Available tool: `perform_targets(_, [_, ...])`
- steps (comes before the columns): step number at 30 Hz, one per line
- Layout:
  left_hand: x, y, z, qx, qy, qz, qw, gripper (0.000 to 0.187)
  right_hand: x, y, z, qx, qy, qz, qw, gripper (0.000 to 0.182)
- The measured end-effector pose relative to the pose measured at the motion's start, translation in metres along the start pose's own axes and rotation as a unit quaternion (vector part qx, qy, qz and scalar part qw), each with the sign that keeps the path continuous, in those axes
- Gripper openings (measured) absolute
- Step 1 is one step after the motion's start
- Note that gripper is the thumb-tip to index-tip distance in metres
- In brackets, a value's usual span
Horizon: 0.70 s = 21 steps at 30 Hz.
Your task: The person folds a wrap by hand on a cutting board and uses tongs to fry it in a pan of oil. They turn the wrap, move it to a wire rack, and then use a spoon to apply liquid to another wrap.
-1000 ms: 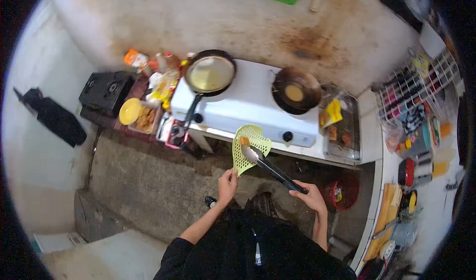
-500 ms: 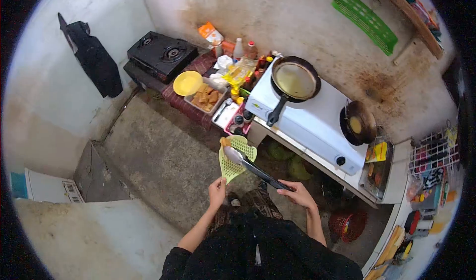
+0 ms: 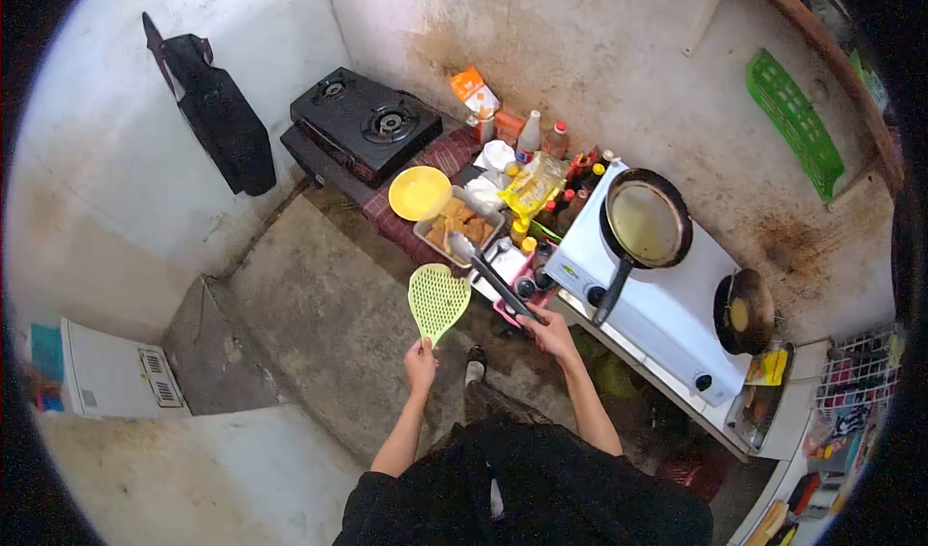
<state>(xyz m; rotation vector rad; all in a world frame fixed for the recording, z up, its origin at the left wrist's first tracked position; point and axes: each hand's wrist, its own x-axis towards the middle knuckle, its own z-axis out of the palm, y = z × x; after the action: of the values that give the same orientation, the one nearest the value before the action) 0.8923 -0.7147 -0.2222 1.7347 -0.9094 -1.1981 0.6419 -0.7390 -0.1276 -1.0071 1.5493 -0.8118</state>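
Observation:
My left hand (image 3: 420, 365) is closed round the handle of a light green perforated strainer (image 3: 439, 298), held flat over the floor with nothing on it. In my right hand (image 3: 549, 331) are the black handles of a pair of tongs (image 3: 498, 282). Their pale metal tips reach over the near edge of a clear plastic container (image 3: 432, 237) of brown food pieces (image 3: 466, 219). Whether the tips grip a piece cannot be made out. A yellow plate (image 3: 420, 193) stands beside the container.
On the white stove (image 3: 633, 295) at the right sit a frying pan (image 3: 646, 219) with oil and a smaller dark pan (image 3: 742, 312). Bottles and packets crowd the space behind the container. A black two-burner stove (image 3: 365, 121) stands at the back left.
The tongs have left the strainer, where they held a brown food piece, and moved forward to the container. The strainer is now bare. My view has shifted, with the stoves appearing farther right.

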Motion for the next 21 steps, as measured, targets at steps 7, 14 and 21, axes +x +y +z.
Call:
perform_targets(7, [0.038, 0.005, -0.019, 0.035, -0.023, -0.015, 0.999, 0.034, 0.094, 0.029, 0.027, -0.112, 0.067, 0.009, 0.991, 0.046])
perform_targets(14, [0.054, 0.018, -0.021, -0.022, -0.05, -0.018, 0.998, 0.033, 0.149, 0.042, 0.061, -0.233, 0.161, 0.015, 0.959, 0.044])
perform_targets(21, [0.059, 0.037, -0.033, -0.048, -0.091, -0.025, 0.994, 0.031, 0.121, 0.024, 0.068, -0.193, 0.209, 0.007, 0.959, 0.051])
